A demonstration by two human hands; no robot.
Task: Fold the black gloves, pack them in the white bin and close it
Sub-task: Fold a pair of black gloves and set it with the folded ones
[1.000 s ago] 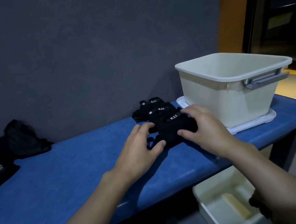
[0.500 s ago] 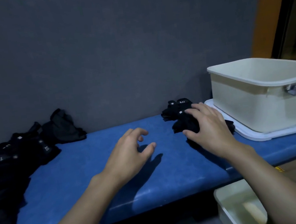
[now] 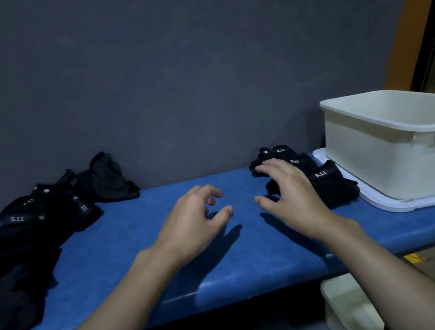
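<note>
Head view shows me the whole bench. The white bin (image 3: 376, 160) stands open at one end of the blue bench (image 3: 111, 248), sitting on what looks like its own lid (image 3: 409, 204). Just beside the bin, against the lid's edge, lie the folded gloves (image 3: 329, 186). They are small black bundles in a row running from the wall toward me along the bin's side, each showing a white "5.11" mark.

My right hand (image 3: 295, 196) is over those bundles on their side away from the bin, fingers spread and pinching nothing. In this dim light I cannot tell whether the fingertips touch the cloth or only hover. My left hand (image 3: 193, 223) hangs over bare bench further from the bin, with fingers loosely curled, thumb and forefinger apart, holding nothing.

The unfolded gloves (image 3: 37, 216) sit at the bench end far from the bin, well apart from both hands. They form a limp, crumpled black heap with white-printed cuffs on top, its long axis running from the wall toward the front edge. I judge the next fold starts there. What matters is that the heap lies beyond the left hand, away from the bin, so the left hand is clearly the nearer one.
</note>
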